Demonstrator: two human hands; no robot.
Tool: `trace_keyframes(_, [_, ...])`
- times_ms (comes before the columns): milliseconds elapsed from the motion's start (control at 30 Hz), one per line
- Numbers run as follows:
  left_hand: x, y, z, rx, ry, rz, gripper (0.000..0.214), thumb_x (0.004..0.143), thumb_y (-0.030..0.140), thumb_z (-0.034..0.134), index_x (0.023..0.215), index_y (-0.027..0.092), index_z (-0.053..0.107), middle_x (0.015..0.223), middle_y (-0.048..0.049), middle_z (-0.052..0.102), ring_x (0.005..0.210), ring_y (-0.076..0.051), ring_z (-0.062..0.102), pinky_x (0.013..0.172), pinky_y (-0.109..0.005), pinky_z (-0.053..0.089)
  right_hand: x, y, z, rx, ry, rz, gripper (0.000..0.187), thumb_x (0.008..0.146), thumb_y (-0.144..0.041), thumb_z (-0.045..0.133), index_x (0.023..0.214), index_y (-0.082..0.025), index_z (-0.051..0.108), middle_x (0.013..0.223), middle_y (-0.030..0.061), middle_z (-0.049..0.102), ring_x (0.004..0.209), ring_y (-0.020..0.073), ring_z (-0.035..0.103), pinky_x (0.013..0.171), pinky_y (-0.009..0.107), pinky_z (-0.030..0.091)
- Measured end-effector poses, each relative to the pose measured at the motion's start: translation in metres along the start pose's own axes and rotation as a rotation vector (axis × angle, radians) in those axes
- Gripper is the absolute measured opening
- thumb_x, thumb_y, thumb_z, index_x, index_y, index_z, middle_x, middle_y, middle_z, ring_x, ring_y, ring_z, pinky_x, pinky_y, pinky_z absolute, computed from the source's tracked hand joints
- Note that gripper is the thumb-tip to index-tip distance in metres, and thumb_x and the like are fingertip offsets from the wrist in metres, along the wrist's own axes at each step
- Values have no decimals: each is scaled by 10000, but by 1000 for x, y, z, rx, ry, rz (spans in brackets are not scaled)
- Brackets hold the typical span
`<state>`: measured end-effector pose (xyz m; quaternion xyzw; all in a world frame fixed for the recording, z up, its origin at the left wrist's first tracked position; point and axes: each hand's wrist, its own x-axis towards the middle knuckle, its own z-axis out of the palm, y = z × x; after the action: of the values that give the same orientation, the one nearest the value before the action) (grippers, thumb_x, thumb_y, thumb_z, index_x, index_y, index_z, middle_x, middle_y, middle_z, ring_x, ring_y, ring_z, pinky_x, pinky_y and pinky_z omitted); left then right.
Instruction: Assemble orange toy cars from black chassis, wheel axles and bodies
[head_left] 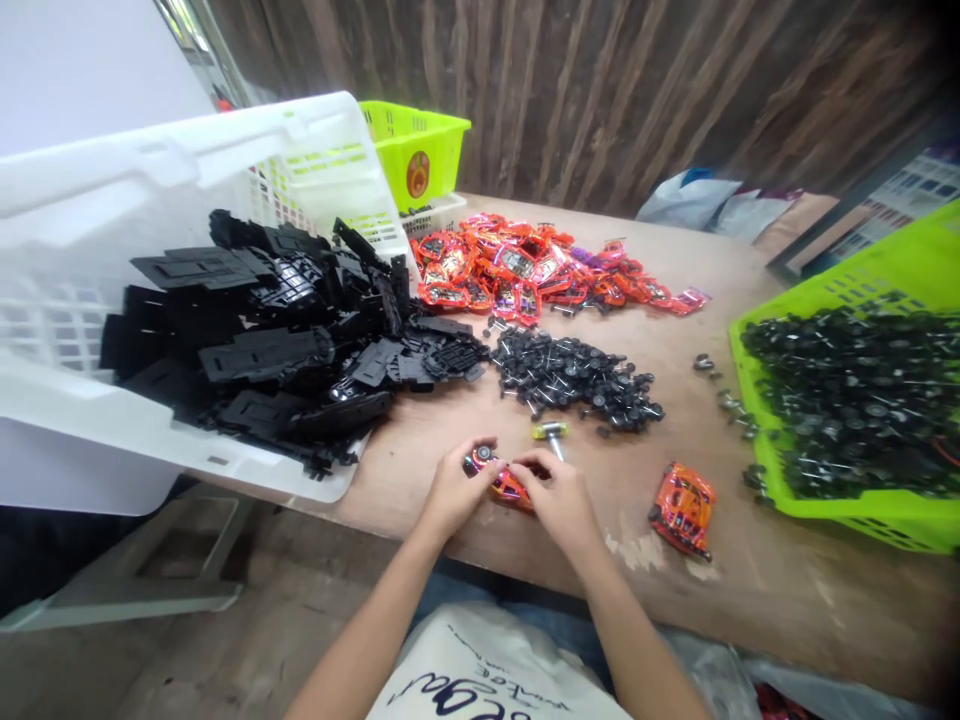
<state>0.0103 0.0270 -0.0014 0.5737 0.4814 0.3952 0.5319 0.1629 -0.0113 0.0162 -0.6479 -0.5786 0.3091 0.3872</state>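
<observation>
One orange toy car (513, 490) is clamped between left hand (454, 486) and right hand (556, 496), a hammer (552, 433) just beyond the right.

Held toy car (512, 489) partly hidden

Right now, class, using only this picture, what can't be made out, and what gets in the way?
In the head view:
- Shiny orange toy car: partly covered by the left hand and right hand.
- White plastic basket: floor mostly buried under black plastic plates.
- Lime-green plastic basket on the right: far side cut off by the right edge.
- Black shirt lettering: partly cut off by the bottom edge.
</observation>
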Motion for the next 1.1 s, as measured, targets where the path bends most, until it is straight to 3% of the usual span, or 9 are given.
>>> trace_keyframes(167, [6, 7, 2, -115, -59, -67, 345, 687, 276, 705, 998, 139, 647, 932, -64, 676, 863, -190, 618, 777, -281, 476, 6, 5, -3, 105, -21, 108, 227, 780, -369, 579, 701, -163, 629, 672, 30, 650, 625, 174, 583, 616, 281, 449])
trace_keyframes(300, [7, 3, 1, -113, -109, -50, 211, 733, 336, 661, 801, 142, 612, 696, 13, 579, 646, -122, 535, 635, -228, 424, -21, 4, -4, -150, -17, -93, 193, 804, -282, 581, 958, -178, 630, 921, 69, 667, 837, 217, 589, 765, 333, 448])
trace_keyframes(467, [7, 2, -3, -15, -184, 14, 216, 783, 369, 610, 785, 154, 595, 705, 12, 559, 691, -133, 531, 666, -230, 419, -37, 7, -1, -351, 79, -242, 135, 841, -215, 504, 881, -161, 621, 839, 105, 642, 830, 243, 569, 761, 350, 436])
trace_keyframes(567, [2, 8, -14, 9, -212, 50, 312, 754, 353, 653, 1003, 175, 591, 947, -37, 625, 884, -183, 581, 801, -279, 456, -25, 12, -6, -177, 40, -104, 168, 817, -247, 529, 914, -160, 636, 881, 105, 671, 846, 242, 597, 775, 356, 453])
trace_keyframes(667, [-5, 12, -27, 53, -291, 183, 759, 617, 250, 774, 1294, 246, 431, 1326, -91, 491, 1187, -243, 482, 988, -345, 400, -11, 18, -13, 155, -155, 136, 296, 853, -366, 476, 927, -139, 651, 857, 99, 706, 756, 218, 643, 674, 321, 492])
trace_keyframes(733, [-7, 11, -31, 140, -322, 244, 644, 669, 203, 717, 1261, 247, 465, 1283, -94, 525, 1179, -242, 490, 1011, -379, 374, -7, 19, -18, 215, -242, 189, 383, 870, -438, 433, 886, -135, 666, 828, 96, 715, 746, 226, 657, 655, 325, 501])
trace_keyframes(833, [-8, 6, -26, 408, -240, 235, 284, 754, 231, 631, 1036, 226, 595, 1045, -66, 620, 1052, -251, 540, 992, -460, 341, -13, 13, -23, 57, -106, 71, 358, 894, -418, 420, 983, -177, 669, 1033, 91, 699, 994, 250, 625, 859, 386, 455])
trace_keyframes(933, [-7, 2, -17, 629, -76, 213, 378, 674, 355, 732, 1014, 232, 622, 1158, -88, 565, 1147, -320, 463, 989, -519, 298, -28, 5, -24, -185, -37, -196, 293, 915, -351, 453, 1136, -251, 617, 1236, 68, 620, 1178, 238, 530, 989, 425, 338])
trace_keyframes(1100, [-2, 0, -4, 327, -225, 330, 264, 730, 262, 702, 979, 217, 626, 1038, -52, 639, 1033, -233, 568, 947, -385, 371, -36, 2, -11, -286, 64, -336, 161, 857, -226, 565, 1006, -196, 618, 1117, 101, 660, 1094, 245, 574, 914, 405, 385])
